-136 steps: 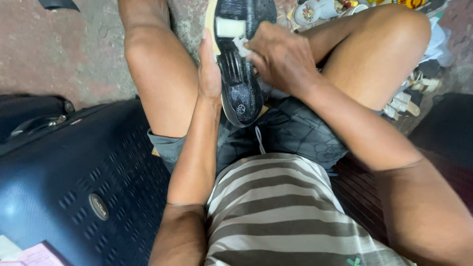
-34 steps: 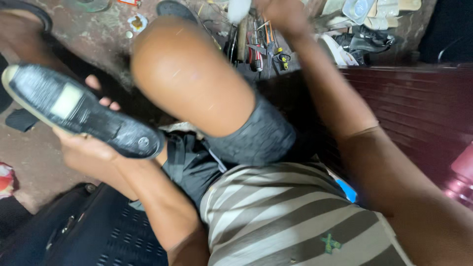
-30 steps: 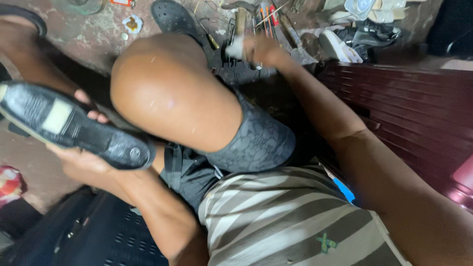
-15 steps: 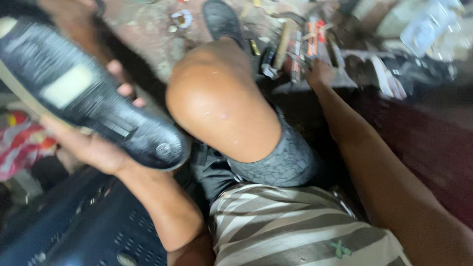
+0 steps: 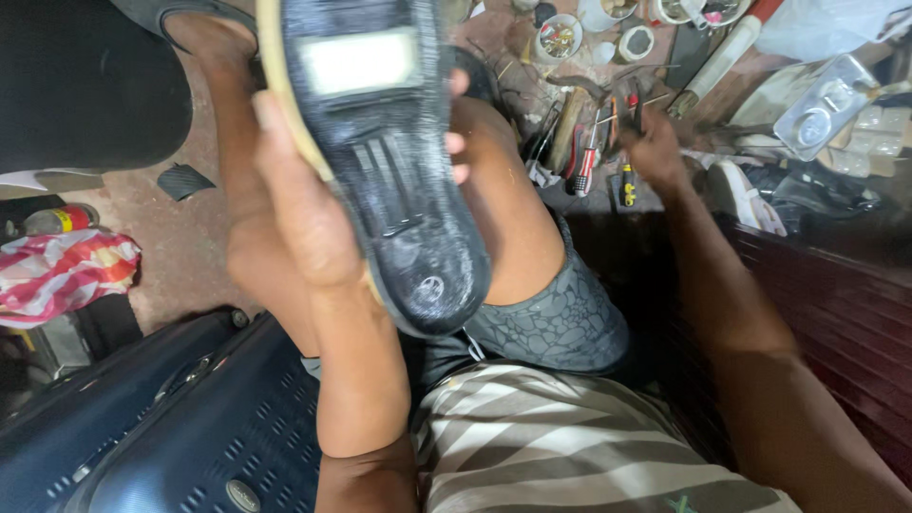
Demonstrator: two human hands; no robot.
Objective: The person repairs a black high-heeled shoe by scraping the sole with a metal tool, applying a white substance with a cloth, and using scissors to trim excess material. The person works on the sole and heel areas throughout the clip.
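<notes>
My left hand (image 5: pixel 309 214) grips a black shoe (image 5: pixel 389 161) sole-up, close to the camera, heel toward me. The worn sole has a pale patch near its toe end and a tan edge along the left side. My right hand (image 5: pixel 655 152) reaches far forward into a heap of hand tools (image 5: pixel 594 152) on the floor, fingers down among screwdrivers with red and yellow handles. Whether it grips one of them I cannot make out. My bent knee (image 5: pixel 513 218) lies between the two arms.
A dark blue hard suitcase (image 5: pixel 180 427) lies at lower left. A red-and-white striped cloth (image 5: pixel 62 271) sits at the left edge. Small round tins (image 5: pixel 560 38), a long white-and-red tube (image 5: pixel 727 52) and a clear plastic box (image 5: pixel 822 109) crowd the far floor. A dark red ribbed surface (image 5: pixel 836 304) is at right.
The shoe has come up from the left to the middle, closer to the camera, sole facing me. My right hand has lowered from the far items into the tool heap.
</notes>
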